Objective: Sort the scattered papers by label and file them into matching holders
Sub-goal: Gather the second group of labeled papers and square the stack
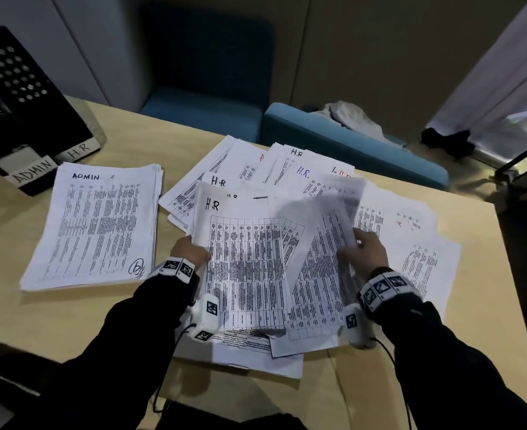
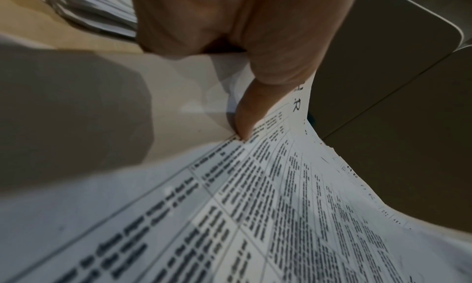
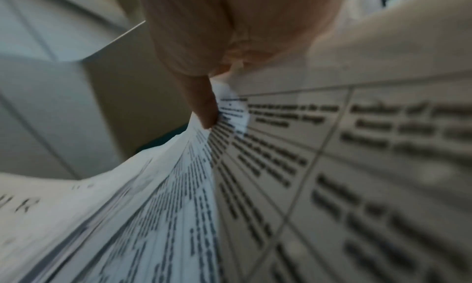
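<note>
Head view: left hand pinching the left edge of an H.R sheet, lifted off the scattered pile at the middle of the counter. Right hand gripping a second sheet, raised and blurred, label unreadable. Squared ADMIN stack lying flat on the left, just in front of the black holders tagged ADMIN and HR at the far left corner. Probably mid-sort, most H.R pages yet to gather. Best to read each handwritten heading before stacking, keep edges aligned, and lift one sheet at a time so none below drags along.

Left wrist view: thumb pressed onto the printed face of the H.R sheet, the other fingers hidden beneath; page thin, white, curling upward, dense table text, "R" visible near the top edge.

Right wrist view: thumb clamping the second sheet near its edge; paper bowed, print smeared by motion, faint "H R" heading on a neighbouring page.
</note>
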`<move>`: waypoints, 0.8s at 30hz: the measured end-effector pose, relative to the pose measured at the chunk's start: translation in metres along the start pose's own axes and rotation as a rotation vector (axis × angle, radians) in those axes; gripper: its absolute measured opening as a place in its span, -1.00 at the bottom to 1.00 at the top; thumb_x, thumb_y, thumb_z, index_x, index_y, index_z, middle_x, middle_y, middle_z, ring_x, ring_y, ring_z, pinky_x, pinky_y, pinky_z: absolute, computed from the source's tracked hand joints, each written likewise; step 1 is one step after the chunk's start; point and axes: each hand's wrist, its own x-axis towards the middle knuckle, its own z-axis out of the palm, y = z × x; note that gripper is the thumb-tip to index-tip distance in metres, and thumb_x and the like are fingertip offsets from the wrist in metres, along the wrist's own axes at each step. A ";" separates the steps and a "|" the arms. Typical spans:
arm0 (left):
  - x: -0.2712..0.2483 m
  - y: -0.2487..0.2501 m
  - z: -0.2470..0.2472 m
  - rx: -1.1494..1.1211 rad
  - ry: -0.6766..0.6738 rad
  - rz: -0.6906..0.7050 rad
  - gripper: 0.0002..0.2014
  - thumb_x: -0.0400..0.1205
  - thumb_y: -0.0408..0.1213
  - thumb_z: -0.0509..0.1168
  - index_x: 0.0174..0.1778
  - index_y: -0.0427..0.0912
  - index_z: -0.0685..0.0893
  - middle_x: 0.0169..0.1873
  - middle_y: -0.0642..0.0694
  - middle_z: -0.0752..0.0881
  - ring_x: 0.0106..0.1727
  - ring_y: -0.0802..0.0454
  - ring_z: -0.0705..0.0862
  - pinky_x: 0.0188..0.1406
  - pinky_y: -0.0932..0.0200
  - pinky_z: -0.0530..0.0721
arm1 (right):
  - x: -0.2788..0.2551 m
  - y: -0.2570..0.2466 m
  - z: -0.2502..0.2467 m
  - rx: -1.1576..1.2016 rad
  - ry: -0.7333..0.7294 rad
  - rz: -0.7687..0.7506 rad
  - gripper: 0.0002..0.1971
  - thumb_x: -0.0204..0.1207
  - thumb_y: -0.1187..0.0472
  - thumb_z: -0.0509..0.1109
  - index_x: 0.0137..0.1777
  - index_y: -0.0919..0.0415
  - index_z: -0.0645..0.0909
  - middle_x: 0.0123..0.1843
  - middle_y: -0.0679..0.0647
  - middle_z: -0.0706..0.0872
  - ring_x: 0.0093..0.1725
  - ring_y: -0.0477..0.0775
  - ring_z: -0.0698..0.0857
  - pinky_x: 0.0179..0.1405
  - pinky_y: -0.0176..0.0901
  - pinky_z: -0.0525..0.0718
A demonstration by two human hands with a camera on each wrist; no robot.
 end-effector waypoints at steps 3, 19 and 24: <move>-0.001 0.000 0.000 -0.001 -0.004 0.007 -0.60 0.53 -0.48 0.39 0.29 -0.44 0.56 0.19 -0.38 0.68 0.16 -0.29 0.69 0.06 0.03 0.63 | -0.002 -0.013 0.004 -0.167 0.067 -0.109 -0.64 0.47 0.14 0.42 0.27 0.16 0.63 0.13 0.13 0.61 0.06 0.17 0.64 0.15 0.06 0.62; -0.005 -0.001 -0.006 -0.028 0.011 0.013 -0.58 0.53 -0.47 0.38 0.32 -0.43 0.54 0.24 -0.37 0.66 0.23 -0.27 0.66 0.19 0.00 0.61 | 0.001 -0.033 -0.026 0.177 0.340 0.239 -0.72 0.52 0.36 0.28 0.20 0.21 0.65 0.13 0.31 0.74 0.13 0.33 0.69 0.20 -0.01 0.60; 0.001 -0.001 -0.028 -0.051 0.042 0.029 -0.47 0.55 -0.44 0.37 0.44 -0.42 0.44 0.29 -0.37 0.63 0.23 -0.31 0.64 0.13 0.04 0.57 | 0.001 -0.055 -0.062 0.111 0.559 0.099 -0.57 0.34 0.48 0.23 0.14 0.05 0.59 -0.13 0.17 0.66 -0.05 0.34 0.67 -0.13 -0.02 0.56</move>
